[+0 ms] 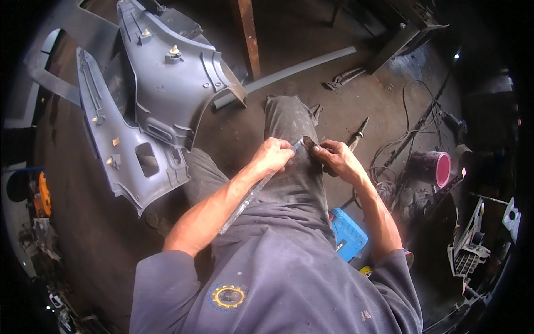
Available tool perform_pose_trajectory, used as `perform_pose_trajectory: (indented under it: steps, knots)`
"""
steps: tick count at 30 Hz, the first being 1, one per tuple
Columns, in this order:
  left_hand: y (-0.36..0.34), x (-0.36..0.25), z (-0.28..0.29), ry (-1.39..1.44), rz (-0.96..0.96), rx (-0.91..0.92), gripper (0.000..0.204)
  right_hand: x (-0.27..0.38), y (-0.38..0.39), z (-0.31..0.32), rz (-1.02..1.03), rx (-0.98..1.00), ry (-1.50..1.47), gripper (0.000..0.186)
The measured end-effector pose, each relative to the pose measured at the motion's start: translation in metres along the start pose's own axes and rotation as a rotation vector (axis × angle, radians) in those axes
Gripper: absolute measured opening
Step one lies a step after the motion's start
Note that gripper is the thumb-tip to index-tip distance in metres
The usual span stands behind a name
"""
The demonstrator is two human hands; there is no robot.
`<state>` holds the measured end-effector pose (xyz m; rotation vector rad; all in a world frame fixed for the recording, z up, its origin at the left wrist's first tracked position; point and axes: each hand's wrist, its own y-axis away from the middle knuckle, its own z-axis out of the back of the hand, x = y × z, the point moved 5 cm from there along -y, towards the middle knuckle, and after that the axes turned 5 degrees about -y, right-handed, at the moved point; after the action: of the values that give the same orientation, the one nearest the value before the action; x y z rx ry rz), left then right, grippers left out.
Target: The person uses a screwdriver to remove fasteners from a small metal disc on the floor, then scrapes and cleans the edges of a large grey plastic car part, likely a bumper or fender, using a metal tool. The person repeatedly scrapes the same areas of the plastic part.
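Note:
A long, narrow grey-white strip (245,207) lies slantwise over my lap, its upper end near my raised knee. My left hand (272,155) is closed around the strip close to that end, with the fingers curled. On the other side, my right hand (337,159) pinches a small dark, flat piece (307,143) between thumb and fingers. This piece touches or adjoins the strip's tip; whether the two are joined I cannot tell. Both hands are just above the grey trouser leg (292,119).
Large grey moulded plastic panels (172,83) lie at the left. Beyond my knee are a long grey trim strip (295,72) and pliers (342,79). A blue case (348,234) sits by my right thigh. Farther right are a pink-rimmed can (442,169) and tangled cables (389,150).

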<state>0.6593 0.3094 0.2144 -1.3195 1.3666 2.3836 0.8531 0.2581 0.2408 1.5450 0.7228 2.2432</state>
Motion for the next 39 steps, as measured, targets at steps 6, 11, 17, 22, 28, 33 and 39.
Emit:
perform_pose_trajectory:
  steps: [6, 11, 17, 22, 28, 33, 39]
  knots:
    - [-0.001, 0.0, -0.011, -0.125, -0.207, -0.228, 0.032, 0.006, -0.006, 0.0, 0.007, -0.124, 0.255, 0.042]
    - [-0.003, -0.009, -0.018, -0.222, -0.209, -0.296, 0.03, 0.014, -0.012, -0.004, 0.085, -0.1, 0.461, 0.038]
    - [-0.007, -0.005, -0.022, -0.153, -0.181, -0.321, 0.029, 0.026, -0.02, 0.001, 0.08, 0.073, 0.567, 0.039]
    - [-0.006, 0.004, -0.023, 0.049, -0.186, -0.227, 0.03, 0.035, -0.018, 0.015, 0.105, 0.078, 0.439, 0.036]
    - [-0.032, -0.004, -0.018, 0.032, -0.33, -0.41, 0.038, 0.032, -0.029, 0.018, 0.087, -0.07, 0.146, 0.034]
    - [-0.023, -0.009, -0.018, 0.134, -0.221, -0.282, 0.04, 0.009, -0.045, 0.011, 0.087, -0.076, 0.143, 0.038]
    - [-0.013, -0.016, -0.02, 0.063, -0.27, -0.449, 0.036, 0.032, -0.023, 0.001, 0.104, -0.138, 0.311, 0.033]
